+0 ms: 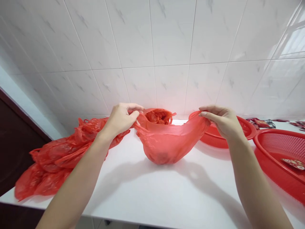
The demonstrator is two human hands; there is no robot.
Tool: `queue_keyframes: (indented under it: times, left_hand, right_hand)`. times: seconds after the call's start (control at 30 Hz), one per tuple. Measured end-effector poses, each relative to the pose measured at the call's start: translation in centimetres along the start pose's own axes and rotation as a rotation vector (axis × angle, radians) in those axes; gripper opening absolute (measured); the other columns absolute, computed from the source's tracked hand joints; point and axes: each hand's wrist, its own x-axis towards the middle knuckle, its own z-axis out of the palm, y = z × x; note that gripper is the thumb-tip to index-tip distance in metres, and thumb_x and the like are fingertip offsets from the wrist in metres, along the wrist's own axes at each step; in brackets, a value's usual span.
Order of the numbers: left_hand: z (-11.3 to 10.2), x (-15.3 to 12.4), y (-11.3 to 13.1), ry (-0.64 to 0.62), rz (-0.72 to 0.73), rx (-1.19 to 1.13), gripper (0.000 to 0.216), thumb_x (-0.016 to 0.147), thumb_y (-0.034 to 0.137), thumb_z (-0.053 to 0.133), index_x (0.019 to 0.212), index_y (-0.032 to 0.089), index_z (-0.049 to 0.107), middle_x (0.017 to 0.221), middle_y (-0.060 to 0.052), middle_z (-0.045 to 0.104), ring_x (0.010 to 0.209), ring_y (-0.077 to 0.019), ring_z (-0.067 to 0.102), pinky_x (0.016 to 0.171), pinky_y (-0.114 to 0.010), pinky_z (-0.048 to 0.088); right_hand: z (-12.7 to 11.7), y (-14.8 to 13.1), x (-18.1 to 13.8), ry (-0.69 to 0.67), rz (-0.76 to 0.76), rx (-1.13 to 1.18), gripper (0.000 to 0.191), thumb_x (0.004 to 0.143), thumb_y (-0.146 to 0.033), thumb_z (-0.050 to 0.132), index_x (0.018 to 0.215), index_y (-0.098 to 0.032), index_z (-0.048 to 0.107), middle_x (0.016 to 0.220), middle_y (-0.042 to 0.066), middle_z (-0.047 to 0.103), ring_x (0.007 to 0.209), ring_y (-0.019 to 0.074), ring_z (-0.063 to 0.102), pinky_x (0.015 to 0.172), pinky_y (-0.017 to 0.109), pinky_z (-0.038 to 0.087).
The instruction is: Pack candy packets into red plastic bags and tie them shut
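A red plastic bag (166, 143) hangs stretched between my two hands over the white table. My left hand (124, 117) pinches its left top edge between thumb and fingers. The right top corner is pinched in my right hand (219, 119), held at about the same height. The bag sags in the middle, and a darker shape shows faintly through its bottom; what it is I cannot tell. Its underside is close to the tabletop, with shadows of hands and bag below.
Crumpled red plastic bags (62, 156) are heaped on the left. Behind, another red bag (159, 116) holds more bunched plastic. At right stand a red basket (214, 140) and a larger one (264, 149) with a patterned packet (294, 163). Small packets (260, 122) lie by the tiled wall (171, 41).
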Motion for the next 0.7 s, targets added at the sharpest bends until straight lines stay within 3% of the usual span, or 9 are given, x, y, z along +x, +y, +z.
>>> queue_keyframes:
  times: [0.07,0.2,0.3,0.4,0.53,0.7]
  left_hand:
    - [-0.5,0.1,0.2,0.022,-0.016,-0.063,0.032,0.067,0.019,0.060,0.093,0.022,0.080,0.081,-0.003,0.077,0.059,-0.0153,0.064,0.051,-0.023,0.051]
    - [-1.0,0.1,1.4,-0.091,-0.052,-0.345,0.033,0.065,0.022,0.074,0.098,0.020,0.079,0.062,0.000,0.068,0.055,-0.0146,0.062,0.057,-0.026,0.054]
    - [-0.4,-0.1,2.6,-0.094,0.018,-0.495,0.030,0.066,0.028,0.079,0.095,0.020,0.079,0.077,-0.003,0.072,0.062,-0.0144,0.064,0.064,-0.029,0.057]
    - [1.1,-0.4,3.8,-0.138,0.103,-0.553,0.033,0.068,0.031,0.082,0.099,0.020,0.078,0.090,-0.005,0.075,0.074,-0.0180,0.069,0.071,-0.031,0.059]
    - [4.1,-1.1,5.7,-0.315,0.181,-0.547,0.047,0.069,0.028,0.084,0.115,0.021,0.073,0.116,-0.009,0.072,0.090,-0.0219,0.071,0.077,-0.034,0.060]
    - [7.4,-1.4,7.3,-0.491,0.236,-0.543,0.071,0.071,0.029,0.086,0.136,0.024,0.059,0.125,-0.012,0.067,0.082,-0.0175,0.071,0.078,-0.035,0.059]
  right_hand:
    - [0.0,0.5,0.2,0.036,-0.010,0.014,0.022,0.070,-0.031,0.085,0.089,-0.022,0.080,0.075,0.002,0.073,0.059,0.0124,0.059,0.060,0.029,0.053]
    - [-0.1,0.8,0.3,0.030,-0.081,0.006,0.031,0.072,-0.033,0.084,0.100,-0.023,0.078,0.090,0.005,0.077,0.079,0.0195,0.069,0.071,0.034,0.059]
    - [0.2,0.0,-0.3,-0.006,-0.166,0.007,0.036,0.077,-0.032,0.081,0.112,-0.026,0.075,0.101,0.005,0.077,0.095,0.0222,0.072,0.082,0.038,0.060]
    - [0.9,-1.1,-1.3,-0.053,-0.261,-0.024,0.034,0.084,-0.030,0.076,0.118,-0.029,0.072,0.108,0.004,0.077,0.104,0.0231,0.071,0.089,0.039,0.060]
    - [2.1,-2.0,-2.4,-0.137,-0.387,-0.118,0.035,0.087,-0.026,0.074,0.121,-0.030,0.071,0.110,0.004,0.077,0.109,0.0247,0.071,0.098,0.044,0.057]
    - [2.9,-2.0,-2.9,-0.159,-0.534,-0.177,0.042,0.085,-0.021,0.075,0.125,-0.033,0.070,0.124,0.004,0.071,0.114,0.0249,0.069,0.105,0.045,0.054]
